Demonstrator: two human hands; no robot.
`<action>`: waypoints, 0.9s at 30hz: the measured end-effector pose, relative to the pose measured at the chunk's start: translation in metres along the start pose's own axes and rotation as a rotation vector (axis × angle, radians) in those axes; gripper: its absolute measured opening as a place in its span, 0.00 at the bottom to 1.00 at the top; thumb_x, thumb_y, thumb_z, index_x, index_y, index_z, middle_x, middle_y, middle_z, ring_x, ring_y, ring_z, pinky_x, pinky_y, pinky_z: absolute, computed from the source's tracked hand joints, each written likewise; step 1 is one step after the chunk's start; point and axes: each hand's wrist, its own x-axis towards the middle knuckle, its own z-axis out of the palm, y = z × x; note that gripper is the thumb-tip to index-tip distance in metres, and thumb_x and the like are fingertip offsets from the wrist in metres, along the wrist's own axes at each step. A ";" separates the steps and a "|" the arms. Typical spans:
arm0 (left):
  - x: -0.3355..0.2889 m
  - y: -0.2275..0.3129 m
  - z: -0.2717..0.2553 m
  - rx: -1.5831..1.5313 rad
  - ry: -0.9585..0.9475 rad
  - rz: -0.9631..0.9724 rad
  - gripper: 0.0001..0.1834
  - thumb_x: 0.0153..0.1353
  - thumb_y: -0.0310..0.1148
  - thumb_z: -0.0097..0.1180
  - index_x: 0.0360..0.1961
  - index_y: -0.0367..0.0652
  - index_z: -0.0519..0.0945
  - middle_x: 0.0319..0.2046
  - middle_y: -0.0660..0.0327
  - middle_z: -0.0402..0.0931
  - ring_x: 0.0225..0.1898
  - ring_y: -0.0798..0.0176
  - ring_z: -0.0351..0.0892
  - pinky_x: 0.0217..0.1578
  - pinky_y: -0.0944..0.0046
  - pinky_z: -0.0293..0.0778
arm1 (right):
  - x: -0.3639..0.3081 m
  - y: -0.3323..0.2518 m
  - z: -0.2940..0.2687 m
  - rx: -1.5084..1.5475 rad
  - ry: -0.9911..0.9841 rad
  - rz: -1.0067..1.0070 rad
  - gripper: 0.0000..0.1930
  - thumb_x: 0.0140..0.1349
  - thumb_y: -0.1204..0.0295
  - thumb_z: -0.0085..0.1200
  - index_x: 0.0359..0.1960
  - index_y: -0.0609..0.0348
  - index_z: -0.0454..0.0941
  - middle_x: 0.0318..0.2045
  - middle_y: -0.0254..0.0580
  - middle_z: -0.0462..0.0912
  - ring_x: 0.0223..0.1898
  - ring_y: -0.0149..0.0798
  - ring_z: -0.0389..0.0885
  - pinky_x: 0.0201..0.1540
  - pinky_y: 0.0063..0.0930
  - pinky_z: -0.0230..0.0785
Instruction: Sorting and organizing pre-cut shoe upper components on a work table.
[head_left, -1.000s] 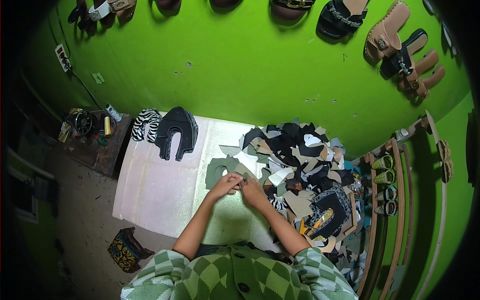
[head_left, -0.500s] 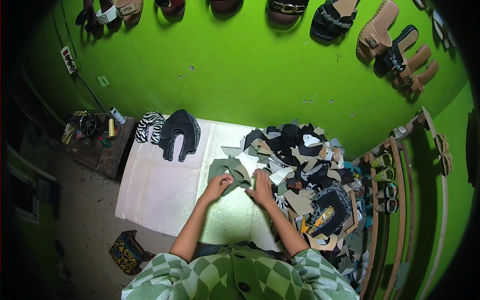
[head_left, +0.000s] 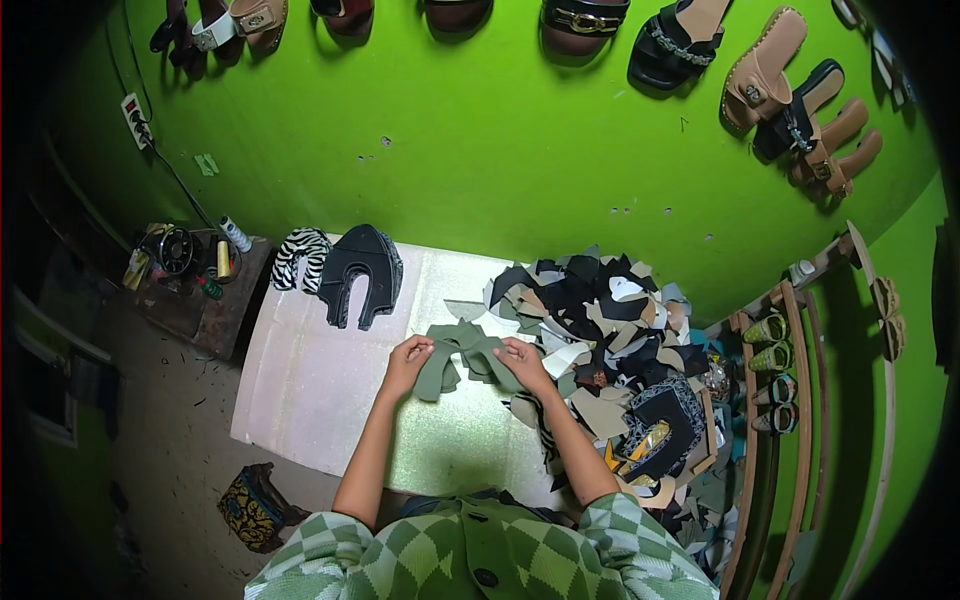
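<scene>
Several olive-green U-shaped cut pieces (head_left: 436, 374), which look like shoe-upper leather or fabric, lie loosely stacked over the pale tabletop, with their legs toward me. My left hand (head_left: 404, 366) pinches the left edge of the pieces between thumb and fingers. At the opposite edge my right hand (head_left: 526, 364) grips them in the same way. Just behind the pieces a flat grey-green scrap (head_left: 463, 308) lies on the table. Beside my right hand a heap of offcuts (head_left: 600, 310) in black, white, tan and green begins.
A black U-shaped stack (head_left: 362, 270) and a zebra-striped stack (head_left: 300, 258) stand at the table's back left. A sewing machine (head_left: 176, 250) is on a wooden stand at left. Sandals (head_left: 760, 75) hang along the green wall. A wooden shoe rack (head_left: 795, 400) rises at right.
The green pieces have been turned and spread, their legs now toward me. My left hand has moved left to their edge; my right hand, open beside them before, now grips them.
</scene>
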 end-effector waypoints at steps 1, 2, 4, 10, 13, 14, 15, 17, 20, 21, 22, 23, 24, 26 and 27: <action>0.005 -0.005 0.000 -0.007 0.040 0.010 0.07 0.61 0.30 0.52 0.36 0.37 0.76 0.26 0.70 0.72 0.28 0.80 0.67 0.30 0.77 0.64 | 0.008 0.000 0.000 0.010 0.001 0.034 0.11 0.60 0.72 0.54 0.40 0.67 0.74 0.31 0.33 0.79 0.31 0.18 0.73 0.35 0.12 0.65; 0.009 -0.011 -0.001 0.040 0.105 -0.034 0.09 0.57 0.29 0.56 0.38 0.37 0.75 0.29 0.63 0.76 0.31 0.72 0.74 0.33 0.72 0.69 | 0.016 0.004 -0.001 -0.107 0.056 0.035 0.11 0.59 0.74 0.52 0.42 0.65 0.74 0.31 0.36 0.81 0.31 0.27 0.77 0.37 0.19 0.68; 0.018 -0.047 -0.003 0.260 0.185 -0.026 0.13 0.54 0.30 0.58 0.40 0.38 0.74 0.31 0.59 0.75 0.33 0.65 0.75 0.35 0.67 0.70 | 0.031 0.018 -0.003 -0.432 0.196 -0.062 0.11 0.58 0.75 0.51 0.43 0.63 0.73 0.33 0.40 0.81 0.33 0.34 0.78 0.39 0.24 0.69; 0.007 -0.082 0.000 0.593 0.248 -0.144 0.24 0.47 0.34 0.61 0.46 0.40 0.70 0.38 0.50 0.71 0.41 0.52 0.72 0.42 0.57 0.69 | 0.062 0.048 -0.049 -1.553 0.231 -0.156 0.24 0.54 0.76 0.46 0.55 0.41 0.66 0.62 0.39 0.56 0.61 0.49 0.57 0.51 0.48 0.64; -0.006 -0.089 -0.005 0.525 0.242 -0.212 0.23 0.48 0.33 0.61 0.46 0.40 0.70 0.39 0.50 0.71 0.40 0.53 0.73 0.41 0.58 0.71 | 0.074 0.042 -0.061 -1.619 0.184 -0.091 0.23 0.57 0.73 0.43 0.55 0.36 0.66 0.60 0.42 0.62 0.57 0.50 0.62 0.49 0.46 0.66; -0.009 -0.087 -0.002 0.502 0.234 -0.233 0.23 0.48 0.32 0.61 0.46 0.40 0.70 0.40 0.50 0.71 0.40 0.53 0.74 0.41 0.59 0.72 | 0.076 0.042 -0.068 -1.680 0.189 -0.119 0.22 0.57 0.72 0.43 0.54 0.34 0.68 0.57 0.40 0.65 0.53 0.48 0.67 0.46 0.42 0.69; -0.011 -0.085 -0.001 0.478 0.224 -0.254 0.23 0.48 0.32 0.61 0.46 0.40 0.70 0.40 0.50 0.71 0.39 0.54 0.74 0.40 0.59 0.72 | 0.083 0.042 -0.074 -1.686 0.190 -0.121 0.19 0.56 0.72 0.44 0.50 0.37 0.71 0.53 0.38 0.68 0.48 0.46 0.71 0.43 0.40 0.71; -0.018 -0.091 -0.008 0.486 0.234 -0.245 0.23 0.48 0.30 0.61 0.46 0.39 0.69 0.40 0.51 0.71 0.39 0.55 0.75 0.40 0.61 0.74 | 0.095 0.026 -0.068 -1.603 0.127 -0.027 0.14 0.56 0.72 0.45 0.43 0.40 0.75 0.46 0.38 0.71 0.45 0.47 0.74 0.40 0.40 0.72; -0.016 -0.089 -0.012 0.424 0.249 -0.190 0.22 0.49 0.29 0.59 0.46 0.39 0.69 0.41 0.51 0.71 0.38 0.55 0.75 0.40 0.61 0.73 | 0.100 0.002 -0.078 -1.297 0.246 -0.187 0.11 0.49 0.77 0.50 0.34 0.48 0.79 0.36 0.44 0.78 0.39 0.49 0.77 0.42 0.38 0.71; -0.014 -0.087 -0.012 0.387 0.255 -0.174 0.21 0.50 0.28 0.58 0.46 0.39 0.69 0.41 0.51 0.72 0.38 0.56 0.76 0.40 0.61 0.74 | 0.099 -0.004 -0.088 -1.161 0.273 -0.262 0.13 0.45 0.79 0.52 0.34 0.50 0.79 0.36 0.46 0.79 0.39 0.50 0.78 0.43 0.38 0.71; -0.012 -0.084 -0.011 0.350 0.265 -0.160 0.21 0.50 0.27 0.57 0.46 0.38 0.69 0.41 0.52 0.72 0.37 0.57 0.77 0.39 0.62 0.74 | 0.097 -0.016 -0.095 -1.009 0.213 -0.227 0.17 0.41 0.81 0.55 0.36 0.51 0.80 0.38 0.47 0.79 0.42 0.51 0.77 0.45 0.38 0.69; -0.011 -0.081 -0.010 0.347 0.266 -0.162 0.21 0.50 0.27 0.57 0.46 0.38 0.69 0.41 0.52 0.72 0.37 0.57 0.77 0.39 0.62 0.74 | 0.094 -0.028 -0.098 -0.956 0.158 -0.295 0.17 0.42 0.81 0.55 0.38 0.52 0.80 0.34 0.44 0.80 0.34 0.42 0.79 0.38 0.30 0.70; -0.008 -0.078 -0.009 0.316 0.272 -0.142 0.20 0.51 0.27 0.57 0.46 0.38 0.69 0.40 0.52 0.73 0.37 0.58 0.77 0.39 0.63 0.74 | 0.089 -0.039 -0.101 -0.853 0.166 -0.232 0.18 0.42 0.80 0.54 0.38 0.51 0.80 0.31 0.45 0.80 0.29 0.40 0.78 0.34 0.29 0.69; -0.002 -0.068 -0.002 0.248 0.263 -0.085 0.18 0.52 0.26 0.55 0.46 0.37 0.70 0.39 0.53 0.75 0.36 0.61 0.77 0.39 0.65 0.73 | 0.077 -0.063 -0.112 -0.766 0.178 -0.170 0.18 0.41 0.79 0.55 0.38 0.51 0.81 0.24 0.38 0.79 0.23 0.29 0.74 0.29 0.23 0.66; 0.001 -0.063 0.004 0.246 0.252 -0.080 0.18 0.52 0.26 0.55 0.46 0.37 0.70 0.39 0.53 0.75 0.36 0.61 0.77 0.39 0.65 0.73 | 0.072 -0.064 -0.122 -0.628 0.158 -0.177 0.17 0.43 0.81 0.54 0.39 0.55 0.80 0.28 0.33 0.79 0.27 0.24 0.73 0.32 0.19 0.66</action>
